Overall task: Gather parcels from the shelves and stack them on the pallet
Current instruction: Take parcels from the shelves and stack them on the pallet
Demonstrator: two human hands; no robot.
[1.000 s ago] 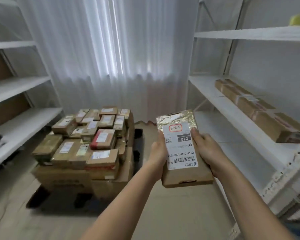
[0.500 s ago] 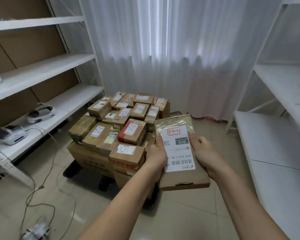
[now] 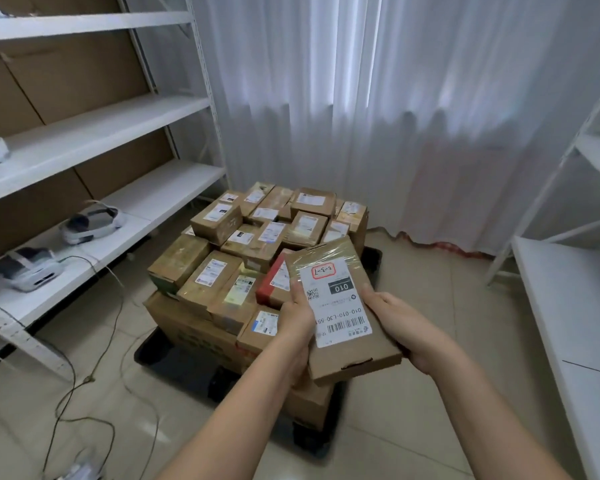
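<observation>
Parcel point(image 3: 340, 306) gripped between both hands

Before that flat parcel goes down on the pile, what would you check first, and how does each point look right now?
1. Grip: left hand and right hand both hold the flat parcel by its edges: ok.
2. Parcel over the stack of parcels: ok.
3. Free flat spot on top: cannot tell.
4. Stack sits level: not ok, some top boxes tilt.
5. Pallet edge visible under the load: ok.
6. Floor cables lie left of the pallet, away from the parcel: ok.
</observation>
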